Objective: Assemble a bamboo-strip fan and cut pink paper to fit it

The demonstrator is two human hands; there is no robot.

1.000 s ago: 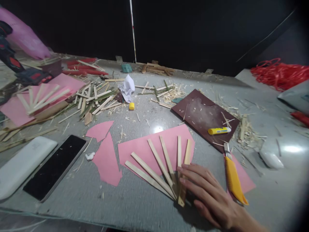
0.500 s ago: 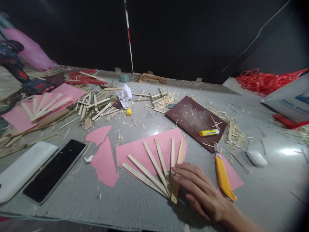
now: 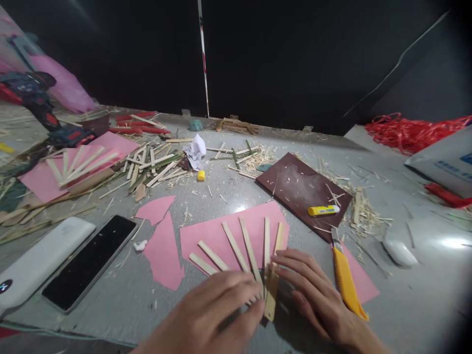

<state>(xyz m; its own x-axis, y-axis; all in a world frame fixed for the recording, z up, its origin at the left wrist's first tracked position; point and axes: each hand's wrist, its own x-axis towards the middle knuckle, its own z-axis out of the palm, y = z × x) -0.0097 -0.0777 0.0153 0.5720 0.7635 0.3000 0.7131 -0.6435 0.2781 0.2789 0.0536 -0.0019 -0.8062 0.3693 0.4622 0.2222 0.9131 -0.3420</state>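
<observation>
Several flat wooden strips (image 3: 245,246) fan out over a sheet of pink paper (image 3: 206,231), their lower ends meeting near the table's front edge. My left hand (image 3: 217,309) has come over those lower ends, thumb and bent fingertips closed about them; the fingers hide part of the strips. On the rightmost strip (image 3: 272,295), which has a small hole at its end, rest the outstretched fingers of my right hand (image 3: 313,290). Just right of that hand lies a yellow utility knife (image 3: 346,285).
A brown board (image 3: 295,187) carries a glue stick (image 3: 323,210). Torn pink paper (image 3: 164,260), a phone (image 3: 90,263) and a white case-like object (image 3: 47,260) lie left. Farther back are wood scraps (image 3: 155,167), another strip fan on pink paper (image 3: 40,182) and a power drill (image 3: 40,108).
My left hand has entered from the bottom and reached the strips' lower ends. My right hand stays on the rightmost strip. The view has shifted slightly.
</observation>
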